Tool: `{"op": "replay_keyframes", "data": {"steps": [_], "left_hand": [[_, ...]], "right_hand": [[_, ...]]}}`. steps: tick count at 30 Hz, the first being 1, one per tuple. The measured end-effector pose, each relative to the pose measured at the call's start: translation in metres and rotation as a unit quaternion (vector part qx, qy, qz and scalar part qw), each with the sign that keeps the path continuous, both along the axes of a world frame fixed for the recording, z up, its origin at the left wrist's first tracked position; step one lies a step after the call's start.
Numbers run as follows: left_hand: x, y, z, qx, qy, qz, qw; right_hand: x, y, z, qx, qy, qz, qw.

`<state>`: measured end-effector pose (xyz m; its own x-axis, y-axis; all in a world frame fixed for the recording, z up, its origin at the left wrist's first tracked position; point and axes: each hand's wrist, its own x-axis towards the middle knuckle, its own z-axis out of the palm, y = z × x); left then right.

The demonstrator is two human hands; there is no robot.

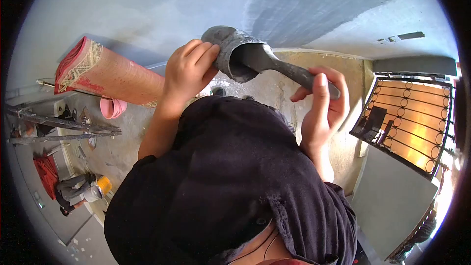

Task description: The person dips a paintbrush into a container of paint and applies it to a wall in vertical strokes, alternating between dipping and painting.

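Observation:
My left hand [191, 66] is closed round a grey-smeared container [224, 51], which looks cut open and lies tilted with its mouth to the right. A grey-coated paintbrush [293, 72] reaches into that mouth; its head is hidden inside. The end of its handle sits between the thumb and fingers of my right hand [324, 103]. Both hands are raised in front of my body, close to the wall [314, 10], which has a darker grey patch over a lighter blue-grey.
A rolled red carpet [113, 71] leans at the left, with a pink bucket [113, 108] beside it. A metal frame [64, 125] juts in below. Another person [78, 189] is at lower left near a yellow bucket [104, 185]. A barred metal grille [407, 118] stands at right.

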<state>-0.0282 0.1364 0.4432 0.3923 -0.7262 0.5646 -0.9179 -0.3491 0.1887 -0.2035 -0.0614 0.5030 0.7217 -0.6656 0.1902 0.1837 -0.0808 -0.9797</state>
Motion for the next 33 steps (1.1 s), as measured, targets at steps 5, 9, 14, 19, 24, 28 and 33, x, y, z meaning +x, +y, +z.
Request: {"op": "replay_keyframes", "data": {"steps": [5, 9, 14, 19, 24, 28, 33], "left_hand": [[0.001, 0.001, -0.007, -0.016, -0.029, 0.009, 0.999], [-0.001, 0.000, -0.007, -0.026, -0.024, 0.005, 0.999], [-0.005, -0.001, -0.004, -0.003, -0.007, 0.015, 1.000], [-0.008, -0.003, -0.001, 0.007, 0.000, 0.025, 1.000], [-0.008, -0.003, -0.002, 0.020, -0.011, 0.044, 0.999], [-0.012, -0.006, 0.001, 0.027, -0.042, 0.039, 0.998], [-0.014, -0.010, 0.000, 0.035, -0.059, 0.021, 0.997]], "right_hand": [[0.001, 0.002, 0.001, -0.081, 0.036, 0.114, 0.990], [0.008, -0.002, 0.005, -0.235, 0.024, 0.153, 0.960], [0.017, -0.014, 0.002, -0.432, 0.012, 0.102, 0.896], [0.010, -0.013, 0.001, -0.380, -0.038, 0.064, 0.922], [0.001, -0.015, -0.004, -0.304, -0.025, 0.017, 0.952], [0.011, -0.018, -0.012, -0.334, -0.046, 0.016, 0.941], [0.017, -0.018, -0.015, -0.318, -0.016, 0.020, 0.948]]}}
